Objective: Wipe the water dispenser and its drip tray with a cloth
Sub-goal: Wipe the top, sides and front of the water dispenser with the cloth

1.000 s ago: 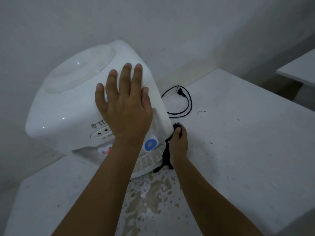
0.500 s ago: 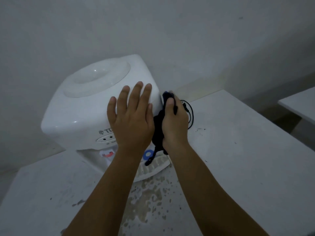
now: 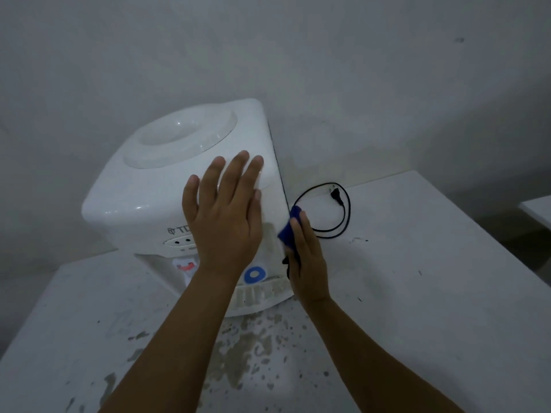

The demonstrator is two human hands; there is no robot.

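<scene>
Your left hand (image 3: 225, 216) lies flat on the front top corner of the water dispenser (image 3: 155, 192), fingers straight and spread, palm pressing down on the white casing. The dispenser stands on a pale table (image 3: 417, 293), close against the wall (image 3: 268, 55), with its round top recess facing up.

Your right hand (image 3: 307, 257) is at the dispenser's right front edge, pressing a blue cloth (image 3: 289, 231) against the side of the casing. The fingers lie along the cloth and a dark end of it hangs below your palm (whether the thumb is curled round the cloth, I cannot tell, as the hand hides it).

Below your left wrist you can see a red tap (image 3: 186, 266) and a blue tap (image 3: 254, 275), and under them the slotted drip tray (image 3: 259, 295), which sits just to the left of your right wrist.

A black power cord (image 3: 343, 216) lies looped on the table just beyond your right hand, its plug resting near the wall. The table in front of the dispenser is blotched with darker stains (image 3: 244, 347).
</scene>
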